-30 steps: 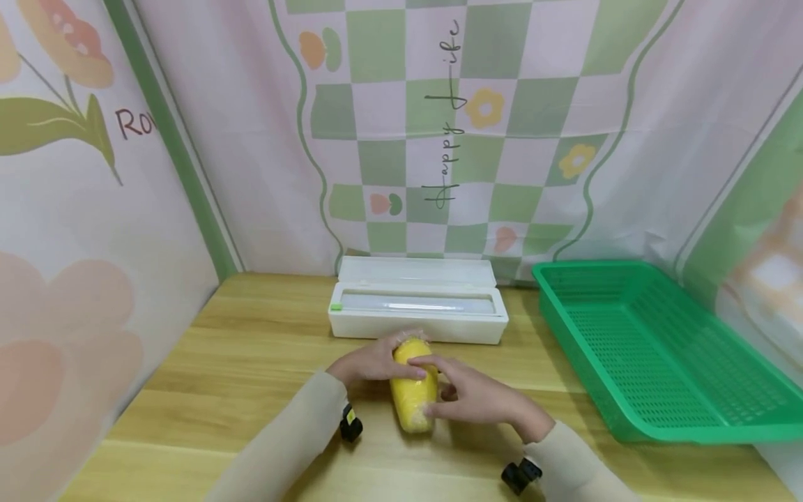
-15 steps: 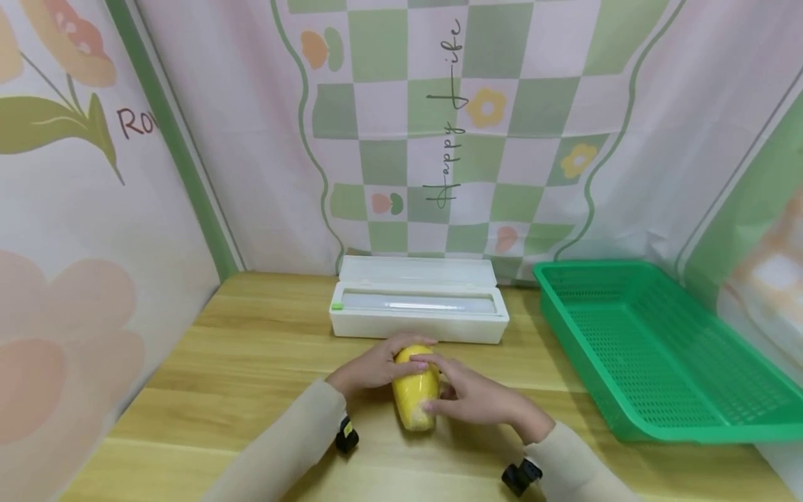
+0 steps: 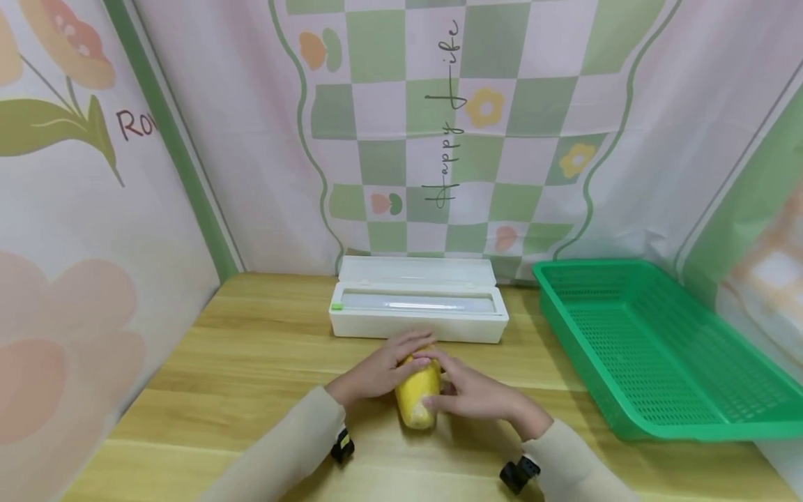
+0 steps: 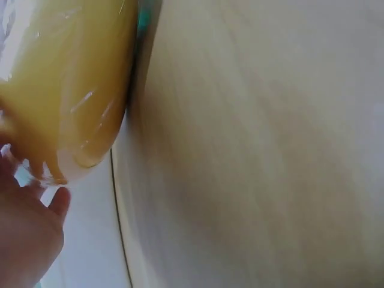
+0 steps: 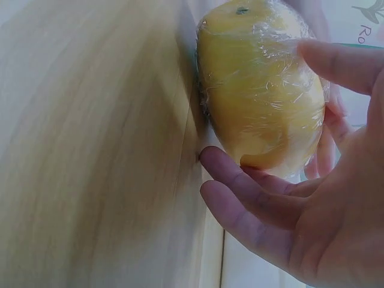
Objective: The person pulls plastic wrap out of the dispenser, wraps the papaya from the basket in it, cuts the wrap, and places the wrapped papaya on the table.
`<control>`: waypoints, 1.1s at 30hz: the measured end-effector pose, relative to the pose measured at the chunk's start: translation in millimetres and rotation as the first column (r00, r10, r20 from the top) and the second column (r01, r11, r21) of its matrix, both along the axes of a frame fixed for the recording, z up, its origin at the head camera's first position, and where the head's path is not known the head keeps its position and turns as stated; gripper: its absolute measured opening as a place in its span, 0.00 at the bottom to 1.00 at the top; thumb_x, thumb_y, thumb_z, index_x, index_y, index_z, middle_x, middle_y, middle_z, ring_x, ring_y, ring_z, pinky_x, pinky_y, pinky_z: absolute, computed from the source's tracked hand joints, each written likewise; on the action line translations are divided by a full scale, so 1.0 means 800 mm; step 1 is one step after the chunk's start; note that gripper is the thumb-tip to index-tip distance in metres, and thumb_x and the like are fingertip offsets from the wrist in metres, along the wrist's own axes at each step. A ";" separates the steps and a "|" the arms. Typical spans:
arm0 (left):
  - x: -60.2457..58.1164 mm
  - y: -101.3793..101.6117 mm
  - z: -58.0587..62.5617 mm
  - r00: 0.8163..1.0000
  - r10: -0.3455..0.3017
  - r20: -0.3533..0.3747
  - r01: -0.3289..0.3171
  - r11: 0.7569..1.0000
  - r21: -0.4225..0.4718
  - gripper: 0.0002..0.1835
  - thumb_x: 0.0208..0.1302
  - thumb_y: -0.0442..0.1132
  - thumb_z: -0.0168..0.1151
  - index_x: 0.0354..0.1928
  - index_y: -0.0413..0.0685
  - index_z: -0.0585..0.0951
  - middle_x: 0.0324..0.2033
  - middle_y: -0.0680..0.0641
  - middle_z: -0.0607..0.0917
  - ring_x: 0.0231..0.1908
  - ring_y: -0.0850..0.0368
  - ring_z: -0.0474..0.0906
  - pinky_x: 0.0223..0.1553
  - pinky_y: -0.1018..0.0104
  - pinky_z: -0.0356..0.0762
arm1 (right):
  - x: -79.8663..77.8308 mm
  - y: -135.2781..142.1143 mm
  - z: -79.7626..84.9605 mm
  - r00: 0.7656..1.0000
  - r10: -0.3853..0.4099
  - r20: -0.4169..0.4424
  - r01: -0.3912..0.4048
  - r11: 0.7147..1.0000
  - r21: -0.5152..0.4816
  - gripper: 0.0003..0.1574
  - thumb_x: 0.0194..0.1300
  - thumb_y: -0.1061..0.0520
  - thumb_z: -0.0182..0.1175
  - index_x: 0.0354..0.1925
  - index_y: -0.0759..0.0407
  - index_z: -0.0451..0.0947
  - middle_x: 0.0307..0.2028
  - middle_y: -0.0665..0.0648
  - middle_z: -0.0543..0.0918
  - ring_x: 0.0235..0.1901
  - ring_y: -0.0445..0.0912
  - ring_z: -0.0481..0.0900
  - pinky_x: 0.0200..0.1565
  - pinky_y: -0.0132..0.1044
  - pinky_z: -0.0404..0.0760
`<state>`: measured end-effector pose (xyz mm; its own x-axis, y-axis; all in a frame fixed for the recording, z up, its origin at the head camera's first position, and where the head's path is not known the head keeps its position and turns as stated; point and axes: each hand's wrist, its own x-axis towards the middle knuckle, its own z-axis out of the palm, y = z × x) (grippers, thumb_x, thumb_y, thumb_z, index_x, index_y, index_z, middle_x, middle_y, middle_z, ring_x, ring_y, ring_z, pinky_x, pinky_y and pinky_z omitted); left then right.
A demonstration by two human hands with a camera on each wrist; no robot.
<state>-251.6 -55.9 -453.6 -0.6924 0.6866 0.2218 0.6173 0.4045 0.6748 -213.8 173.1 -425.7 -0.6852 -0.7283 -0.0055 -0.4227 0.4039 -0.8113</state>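
Note:
A yellow oblong fruit (image 3: 417,399) lies on the wooden table, its long side running away from me. Creased clear cling film covers it, shiny in the right wrist view, where a small dark green spot marks one end. My left hand (image 3: 375,369) holds the far end, thumb on top and fingers wrapped over the tip. From the right, my right hand (image 3: 477,396) grips the side, its thumb near the close end and its index finger reaching over the top to the left thumb. Both hands hide much of the far end.
Just behind the hands stands a white cling film dispenser (image 3: 417,328) with its lid (image 3: 417,272) raised and a green slider at its left end. A green plastic basket (image 3: 580,355) stands on the right. Patterned curtains (image 3: 251,174) enclose the table's back and sides.
My left hand has moved further over the fruit's far end, and the loose film that stuck up there is now pressed down. The right hand has barely shifted.

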 end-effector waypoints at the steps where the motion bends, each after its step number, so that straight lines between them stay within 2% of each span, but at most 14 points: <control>1: 0.001 -0.001 0.000 1.000 0.002 -0.010 -0.002 1.000 -0.010 0.30 0.80 0.54 0.43 0.76 0.50 0.63 0.76 0.49 0.59 0.76 0.46 0.46 0.71 0.37 0.50 | 0.001 -0.001 0.001 1.000 0.001 -0.001 -0.001 1.000 -0.001 0.44 0.72 0.47 0.61 0.76 0.49 0.51 0.71 0.69 0.59 0.59 0.58 0.73 0.52 0.44 0.80; 4: 0.007 -0.003 0.004 1.000 -0.003 -0.011 0.002 0.999 -0.054 0.37 0.77 0.60 0.46 0.78 0.49 0.57 0.78 0.49 0.54 0.77 0.44 0.39 0.70 0.33 0.48 | 0.002 -0.003 0.003 1.000 -0.008 -0.008 0.008 1.000 0.012 0.43 0.72 0.46 0.61 0.76 0.48 0.52 0.71 0.68 0.59 0.56 0.57 0.75 0.50 0.43 0.80; 8: 0.013 -0.006 0.011 0.999 -0.027 0.018 0.029 0.994 -0.109 0.56 0.61 0.63 0.67 0.80 0.49 0.47 0.79 0.48 0.45 0.77 0.46 0.33 0.67 0.30 0.49 | 0.002 -0.003 0.006 1.000 -0.009 -0.023 0.009 1.000 0.022 0.42 0.72 0.46 0.61 0.76 0.47 0.53 0.71 0.67 0.60 0.54 0.56 0.76 0.48 0.42 0.81; 11: 0.014 -0.007 0.013 0.999 -0.041 0.010 0.042 0.991 -0.124 0.64 0.52 0.60 0.76 0.80 0.49 0.45 0.79 0.46 0.43 0.77 0.47 0.32 0.67 0.31 0.51 | 0.001 -0.003 0.006 1.000 0.002 -0.028 -0.002 1.000 0.011 0.41 0.72 0.47 0.61 0.75 0.48 0.54 0.71 0.67 0.61 0.58 0.58 0.74 0.51 0.44 0.81; 16: 0.015 -0.007 0.011 1.000 -0.013 -0.010 0.012 0.993 -0.121 0.64 0.51 0.61 0.77 0.80 0.49 0.46 0.79 0.47 0.45 0.77 0.47 0.34 0.68 0.32 0.51 | 0.000 0.002 0.007 1.000 -0.009 -0.021 0.010 1.000 0.027 0.38 0.76 0.45 0.55 0.77 0.43 0.55 0.73 0.63 0.60 0.66 0.62 0.67 0.59 0.55 0.75; 20: 0.018 -0.010 0.011 0.999 0.029 -0.012 -0.031 0.991 -0.128 0.65 0.49 0.68 0.73 0.80 0.49 0.48 0.79 0.48 0.47 0.77 0.46 0.38 0.68 0.33 0.53 | -0.001 0.009 0.008 0.993 -0.102 0.063 0.100 0.994 0.040 0.35 0.79 0.42 0.48 0.78 0.41 0.53 0.68 0.67 0.68 0.61 0.62 0.74 0.57 0.60 0.76; 22: 0.019 -0.012 0.014 0.999 0.045 -0.009 -0.045 0.991 -0.128 0.66 0.48 0.70 0.73 0.80 0.48 0.48 0.79 0.47 0.48 0.77 0.47 0.40 0.68 0.35 0.55 | -0.002 0.015 0.008 0.975 -0.165 0.149 0.163 0.986 0.026 0.36 0.80 0.44 0.46 0.79 0.46 0.50 0.66 0.69 0.70 0.56 0.60 0.77 0.54 0.58 0.78; 24: 0.021 -0.014 0.015 0.998 0.056 -0.006 -0.056 0.991 -0.122 0.67 0.47 0.70 0.73 0.80 0.47 0.48 0.78 0.47 0.49 0.76 0.48 0.43 0.68 0.37 0.57 | -0.004 0.019 0.006 0.953 -0.209 0.220 0.211 0.977 0.012 0.37 0.81 0.48 0.45 0.79 0.55 0.49 0.64 0.71 0.71 0.53 0.60 0.80 0.51 0.55 0.81; 27: 0.021 -0.017 0.016 0.998 0.057 -0.005 -0.057 0.992 -0.115 0.68 0.45 0.70 0.74 0.80 0.49 0.48 0.78 0.47 0.50 0.76 0.50 0.45 0.69 0.41 0.58 | -0.005 0.021 0.003 0.929 -0.233 0.286 0.238 0.971 0.016 0.36 0.78 0.56 0.46 0.76 0.69 0.49 0.63 0.72 0.72 0.53 0.59 0.79 0.49 0.52 0.82; 30: 0.021 -0.019 0.015 0.999 0.048 -0.003 -0.049 0.994 -0.101 0.68 0.45 0.70 0.74 0.80 0.49 0.47 0.78 0.46 0.50 0.75 0.50 0.47 0.69 0.43 0.58 | -0.007 0.015 -0.002 0.920 -0.244 0.306 0.243 0.969 0.042 0.35 0.73 0.62 0.47 0.72 0.76 0.54 0.57 0.68 0.76 0.49 0.55 0.79 0.46 0.48 0.83; 33: 0.021 -0.020 0.014 0.999 0.045 0.012 -0.044 0.996 -0.080 0.68 0.45 0.69 0.75 0.80 0.48 0.48 0.78 0.46 0.50 0.75 0.51 0.49 0.69 0.44 0.59 | -0.012 0.007 -0.008 0.924 -0.231 0.306 0.227 0.973 0.049 0.30 0.71 0.65 0.46 0.68 0.74 0.64 0.47 0.62 0.79 0.40 0.51 0.77 0.40 0.44 0.82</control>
